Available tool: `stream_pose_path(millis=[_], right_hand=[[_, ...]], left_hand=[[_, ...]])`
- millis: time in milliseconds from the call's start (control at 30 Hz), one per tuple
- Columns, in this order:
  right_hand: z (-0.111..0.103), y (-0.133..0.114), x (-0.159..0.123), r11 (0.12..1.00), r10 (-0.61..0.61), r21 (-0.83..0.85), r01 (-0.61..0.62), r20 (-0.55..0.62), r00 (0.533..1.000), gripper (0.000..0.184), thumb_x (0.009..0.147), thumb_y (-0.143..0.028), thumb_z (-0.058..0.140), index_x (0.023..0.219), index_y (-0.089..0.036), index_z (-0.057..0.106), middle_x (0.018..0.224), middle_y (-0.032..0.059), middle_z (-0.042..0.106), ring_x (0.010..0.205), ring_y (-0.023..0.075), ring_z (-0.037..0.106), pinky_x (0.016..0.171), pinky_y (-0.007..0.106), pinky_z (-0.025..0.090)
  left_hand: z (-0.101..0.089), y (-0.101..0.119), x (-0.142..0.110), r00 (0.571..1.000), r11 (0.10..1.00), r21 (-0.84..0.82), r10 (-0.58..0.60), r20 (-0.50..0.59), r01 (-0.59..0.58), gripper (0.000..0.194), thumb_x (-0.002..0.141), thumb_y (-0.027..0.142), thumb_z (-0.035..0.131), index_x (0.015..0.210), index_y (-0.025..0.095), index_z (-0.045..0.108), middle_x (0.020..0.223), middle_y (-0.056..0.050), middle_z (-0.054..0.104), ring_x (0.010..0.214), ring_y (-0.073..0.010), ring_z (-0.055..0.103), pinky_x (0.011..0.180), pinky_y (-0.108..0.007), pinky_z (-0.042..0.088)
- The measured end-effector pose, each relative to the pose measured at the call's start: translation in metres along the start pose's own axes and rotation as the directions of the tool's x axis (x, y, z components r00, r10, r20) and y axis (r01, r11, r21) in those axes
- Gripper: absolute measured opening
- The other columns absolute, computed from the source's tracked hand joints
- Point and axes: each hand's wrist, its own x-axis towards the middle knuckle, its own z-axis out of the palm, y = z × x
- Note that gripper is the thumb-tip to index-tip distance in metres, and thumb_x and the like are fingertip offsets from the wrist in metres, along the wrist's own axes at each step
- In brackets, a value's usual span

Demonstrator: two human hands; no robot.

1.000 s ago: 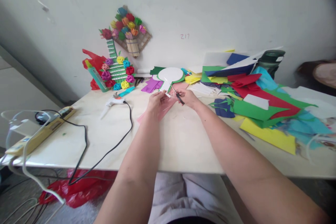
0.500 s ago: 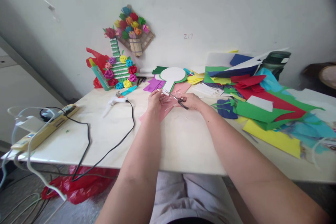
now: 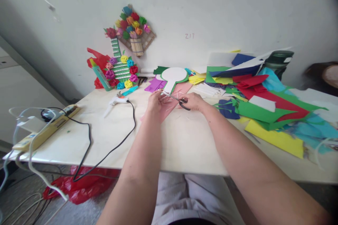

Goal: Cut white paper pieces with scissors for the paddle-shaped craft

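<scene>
My right hand (image 3: pixel 194 101) grips a pair of scissors (image 3: pixel 182 102) with black handles, its blades pointing left towards my other hand. My left hand (image 3: pixel 155 102) is closed, fingertips pinched near the blade tips on what looks like a thin white strip, mostly hidden. Beneath both hands lies a pink sheet (image 3: pixel 167 111) scattered with small white cut pieces. Just beyond it rests a white, round-topped cutout (image 3: pixel 174 74) with a narrow stem and a green border. A bundle of white strips (image 3: pixel 210 90) lies to the right of it.
Coloured paper and felt sheets (image 3: pixel 264 112) spread over the right side. A white glue gun (image 3: pixel 118 101) trails a black cord at left, near a power strip (image 3: pixel 47 128). A glue bottle (image 3: pixel 100 75) and a flower-decorated guitar shape (image 3: pixel 121 70) stand at the back.
The scissors and both hands have shifted only very slightly, staying over the pink sheet. Other things on the table lie as before.
</scene>
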Motion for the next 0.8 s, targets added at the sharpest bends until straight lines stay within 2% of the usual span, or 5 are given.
stream_pose_path(millis=[267, 500, 667, 800], right_hand=[[-0.0015, -0.0027, -0.0017, 0.996, -0.047, -0.076, 0.044, -0.032, 0.998, 0.033, 0.06, -0.051, 0.056, 0.085, -0.031, 0.065, 0.071, -0.0038, 0.065, 0.062, 0.0135, 0.054, 0.052, 0.023, 0.03], [-0.0018, -0.0033, -0.0025, 0.993, -0.067, -0.102, 0.063, -0.028, 0.997, 0.03, 0.062, -0.047, 0.055, 0.085, -0.03, 0.064, 0.07, -0.0033, 0.064, 0.061, 0.0129, 0.053, 0.052, 0.022, 0.028], [-0.0032, -0.0041, -0.002, 0.992, -0.064, -0.112, 0.063, -0.005, 0.998, 0.029, 0.063, -0.046, 0.055, 0.085, -0.029, 0.064, 0.069, -0.0038, 0.063, 0.058, 0.0114, 0.052, 0.051, 0.022, 0.027], [-0.0031, -0.0029, -0.0011, 0.99, -0.068, -0.123, 0.067, -0.002, 0.998, 0.027, 0.064, -0.044, 0.054, 0.083, -0.027, 0.063, 0.068, -0.0037, 0.063, 0.058, 0.011, 0.051, 0.05, 0.022, 0.026]], left_hand=[[-0.0002, 0.0035, -0.0034, 0.999, 0.999, -0.046, -0.01, 0.038, 0.011, 0.017, 0.069, 0.022, 0.057, 0.084, 0.014, 0.054, 0.073, -0.008, 0.065, 0.072, -0.0196, 0.064, 0.068, -0.033, 0.05], [0.0015, 0.0056, -0.0042, 1.0, 0.997, -0.073, -0.016, -0.02, 0.014, 0.02, 0.068, 0.018, 0.055, 0.088, 0.012, 0.054, 0.068, -0.008, 0.065, 0.064, -0.018, 0.063, 0.067, -0.031, 0.05], [0.0032, 0.0076, -0.0058, 0.998, 0.999, -0.033, -0.027, -0.053, 0.026, 0.02, 0.069, 0.019, 0.055, 0.088, 0.013, 0.054, 0.066, -0.007, 0.064, 0.063, -0.0194, 0.063, 0.066, -0.037, 0.051], [0.0036, 0.0084, -0.0054, 0.997, 1.0, -0.023, -0.012, -0.077, 0.01, 0.018, 0.07, 0.02, 0.055, 0.087, 0.013, 0.054, 0.065, -0.007, 0.063, 0.058, -0.0172, 0.062, 0.064, -0.032, 0.051]])
